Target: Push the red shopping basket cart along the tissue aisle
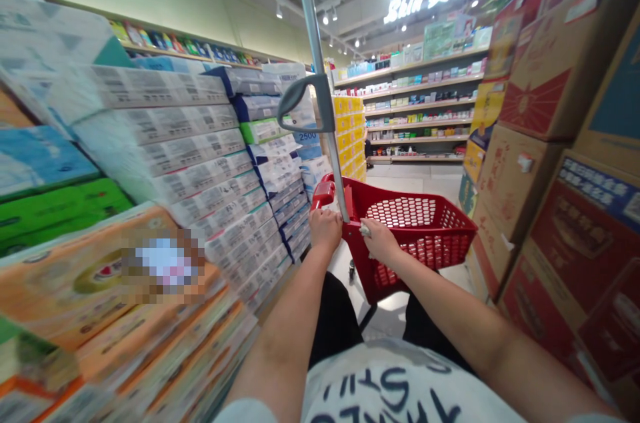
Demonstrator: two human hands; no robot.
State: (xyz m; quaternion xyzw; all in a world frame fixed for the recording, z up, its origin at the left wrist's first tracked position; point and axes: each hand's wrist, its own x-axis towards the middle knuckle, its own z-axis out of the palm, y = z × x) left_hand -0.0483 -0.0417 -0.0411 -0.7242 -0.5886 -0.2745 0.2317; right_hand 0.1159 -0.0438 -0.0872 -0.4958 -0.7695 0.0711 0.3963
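Note:
A red plastic shopping cart (440,220) stands on the aisle floor straight ahead of me, its basket showing nothing inside. My left hand (325,228) is closed round the cart's red handle bar, just left of the grey upright pole (320,76) that rises from it. My right hand (381,241) grips the near rim of the cart to the right of the pole, with a small pale scrap pinched under the fingers; what it is I cannot make out. Both forearms reach forward over my dark trousers.
Stacked tissue and paper packs (200,163) wall off the left side of the narrow aisle. Piled cardboard cartons (545,163) line the right. Beyond the cart the tiled floor (415,176) opens toward stocked shelves (425,110) at the far end.

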